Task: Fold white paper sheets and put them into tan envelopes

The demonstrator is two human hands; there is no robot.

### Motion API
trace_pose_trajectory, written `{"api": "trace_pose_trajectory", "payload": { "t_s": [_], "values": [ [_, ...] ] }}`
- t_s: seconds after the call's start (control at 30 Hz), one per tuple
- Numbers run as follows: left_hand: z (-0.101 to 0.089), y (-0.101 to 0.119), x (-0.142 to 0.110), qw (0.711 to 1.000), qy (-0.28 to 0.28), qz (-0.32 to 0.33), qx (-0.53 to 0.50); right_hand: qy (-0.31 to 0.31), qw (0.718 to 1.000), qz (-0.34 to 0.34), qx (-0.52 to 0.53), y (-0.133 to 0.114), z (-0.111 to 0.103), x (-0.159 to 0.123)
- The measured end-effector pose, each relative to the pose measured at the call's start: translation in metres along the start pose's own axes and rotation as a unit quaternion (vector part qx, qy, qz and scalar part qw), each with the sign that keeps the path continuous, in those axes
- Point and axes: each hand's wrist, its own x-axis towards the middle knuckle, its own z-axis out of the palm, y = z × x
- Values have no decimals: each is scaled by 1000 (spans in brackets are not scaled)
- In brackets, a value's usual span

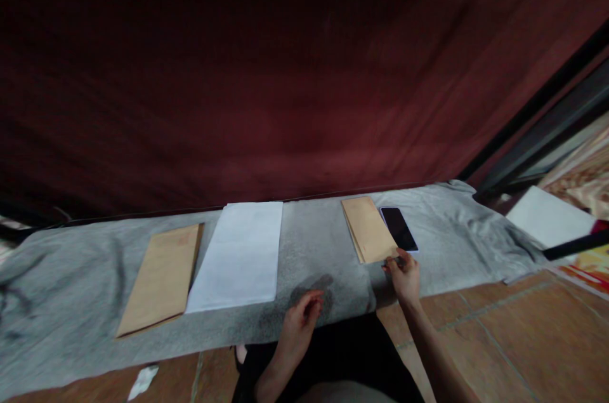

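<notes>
At eleven o'clock from our right hand [405, 273], fingers pinching one corner, small envelopes [369, 230] lie eleven-to-five; our left hand [301, 317] curls loosely.

R env. [370, 231]: lower R corner hid by fingers of R hand [404, 273]; small mark nr bottom illeg.
Phone [398, 227]: L edge meets R env.; overlap or not, can't tell.
L env. [162, 279]: reddish print [184, 239] nr top, too small/blurred to read.
White paper [240, 257]: sheet ct can't tell.
L hand [303, 315]: blurred, fingers partly hid by own curl.
Forearms [435, 343]: cut by bottom edge.
Grey cloth [52, 301]: cut, L edge.
Red backdrop [304, 73]: cut, top edge.
Printed item, far R [594, 263]: cut, R edge; detail blurred.
</notes>
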Motion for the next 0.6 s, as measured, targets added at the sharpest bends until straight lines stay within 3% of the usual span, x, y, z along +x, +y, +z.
{"api": "trace_pose_trajectory", "payload": {
  "t_s": [0.4, 0.5, 0.6],
  "values": [
    [-11, 2, -8, 997, 8, 33, 68, -24, 999, -11, -37, 16, 0, -1],
    [-12, 3, -8, 992, 11, 77, 104, -10, 997, -24, -67, 18, -1, 0],
    [-22, 0, -5, 972, 51, 140, 182, 0, 996, -33, -83, 20, -2, 0]
  ]
}}
